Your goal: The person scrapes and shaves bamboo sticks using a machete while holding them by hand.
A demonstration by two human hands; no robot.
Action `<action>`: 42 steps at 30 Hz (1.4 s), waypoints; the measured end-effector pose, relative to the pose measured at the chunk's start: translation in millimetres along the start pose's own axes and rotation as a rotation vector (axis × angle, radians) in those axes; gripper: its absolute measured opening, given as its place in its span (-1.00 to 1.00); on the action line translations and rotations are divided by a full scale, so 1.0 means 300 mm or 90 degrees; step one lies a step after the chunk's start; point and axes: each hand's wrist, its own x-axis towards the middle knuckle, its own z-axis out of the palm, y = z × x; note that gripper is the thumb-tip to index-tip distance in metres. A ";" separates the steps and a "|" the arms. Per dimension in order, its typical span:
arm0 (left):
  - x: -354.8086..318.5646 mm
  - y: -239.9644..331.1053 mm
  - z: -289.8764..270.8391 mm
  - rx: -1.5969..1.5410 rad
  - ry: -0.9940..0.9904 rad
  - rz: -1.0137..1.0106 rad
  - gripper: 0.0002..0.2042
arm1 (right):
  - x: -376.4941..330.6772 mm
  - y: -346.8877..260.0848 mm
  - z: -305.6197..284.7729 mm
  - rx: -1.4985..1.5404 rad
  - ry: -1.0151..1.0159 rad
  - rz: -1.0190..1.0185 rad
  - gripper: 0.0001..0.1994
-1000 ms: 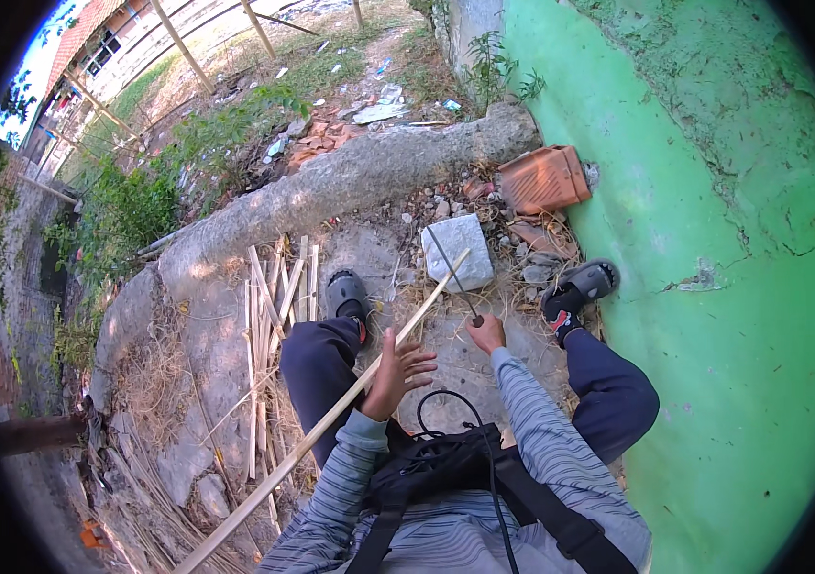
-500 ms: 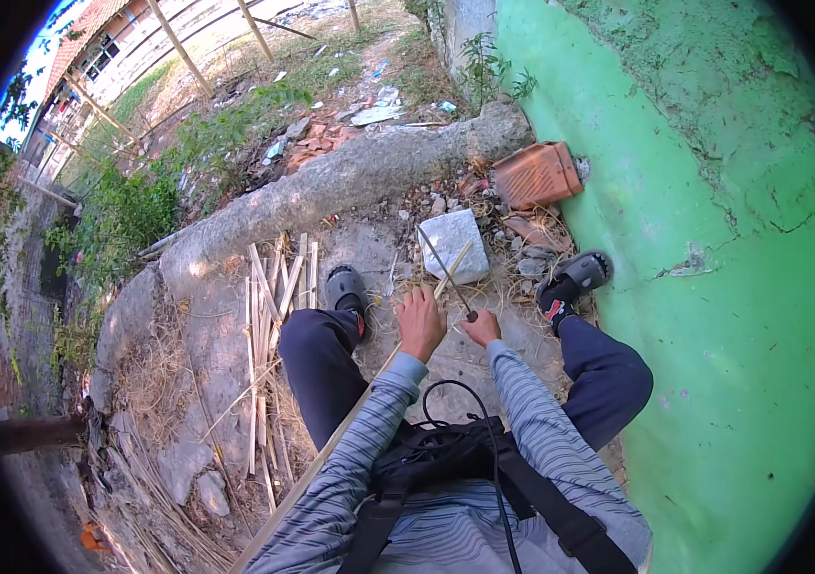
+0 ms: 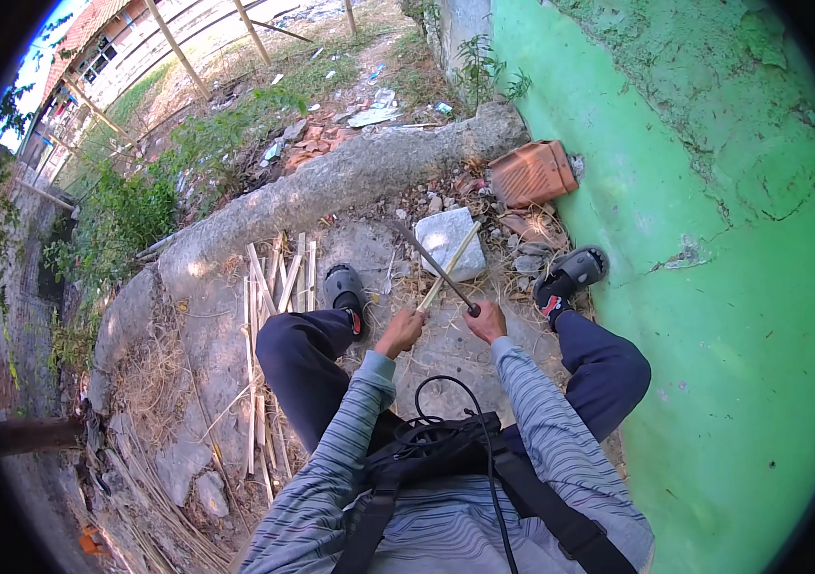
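While the left hand (image 3: 401,332) gripped a pale split bamboo strip (image 3: 449,266), the right hand (image 3: 487,322) clenched a dark long-bladed knife (image 3: 434,268); a slip risked cutting fingers.

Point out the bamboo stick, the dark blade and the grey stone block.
bamboo stick (image 3: 449,271), head view, middle of its shaft above the left hand
dark blade (image 3: 431,266), head view, mid-length of the blade
stone block (image 3: 441,234), head view, its pale top face
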 end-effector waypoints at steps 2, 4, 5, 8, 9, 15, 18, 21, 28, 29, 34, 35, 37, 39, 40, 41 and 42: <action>-0.046 -0.001 -0.035 -0.020 0.025 0.025 -0.57 | -0.018 -0.091 -0.033 0.000 0.015 -0.027 -0.67; -0.078 0.000 -0.084 0.000 0.028 0.098 -0.59 | -0.040 -0.181 -0.060 0.022 0.038 -0.074 -0.69; -0.089 -0.001 -0.112 0.041 0.013 0.145 -0.62 | -0.062 -0.222 -0.069 0.023 0.037 -0.081 -0.69; -0.123 0.086 -0.116 -0.201 -0.085 -0.014 -0.66 | -0.080 -0.255 -0.111 -0.029 0.054 -0.139 -0.72; -0.139 0.087 -0.114 -0.242 -0.093 -0.047 -0.67 | -0.083 -0.260 -0.122 -0.028 0.073 -0.139 -0.72; -0.237 0.114 -0.116 -0.361 -0.146 -0.098 -0.68 | -0.135 -0.299 -0.155 -0.066 0.114 -0.164 -0.74; -0.313 0.146 -0.102 -0.331 -0.127 -0.078 -0.66 | -0.159 -0.322 -0.186 -0.122 0.123 -0.180 -0.74; -0.419 0.154 -0.072 -0.311 -0.125 -0.096 -0.62 | -0.127 -0.284 -0.232 -0.100 0.166 -0.150 -0.74; -0.468 0.153 -0.082 -0.379 -0.155 -0.108 -0.62 | -0.188 -0.332 -0.178 -0.130 0.147 -0.207 -0.77; -0.473 0.153 -0.085 -0.365 -0.140 -0.111 -0.61 | -0.189 -0.344 -0.175 -0.171 0.154 -0.221 -0.74; -0.578 0.143 -0.072 -0.441 -0.237 -0.142 -0.62 | -0.088 -0.257 -0.239 -0.078 0.194 -0.130 -0.81; -0.571 0.136 -0.084 -0.441 -0.236 -0.142 -0.62 | -0.106 -0.267 -0.223 -0.076 0.193 -0.130 -0.81; -0.558 0.119 -0.102 -0.513 -0.237 -0.161 -0.62 | -0.176 -0.320 -0.184 -0.110 0.133 -0.179 -0.78; -0.565 0.114 -0.095 -0.518 -0.235 -0.158 -0.62 | -0.201 -0.319 -0.180 -0.124 0.146 -0.227 -0.76; -0.580 0.114 -0.094 -0.513 -0.238 -0.155 -0.62 | -0.184 -0.305 -0.197 -0.141 0.152 -0.197 -0.76; -0.596 0.114 -0.093 -0.509 -0.240 -0.153 -0.62 | -0.166 -0.291 -0.218 -0.158 0.158 -0.167 -0.76; -0.611 0.110 -0.096 -0.508 -0.240 -0.153 -0.62 | -0.143 -0.292 -0.243 -0.104 0.160 -0.149 -0.75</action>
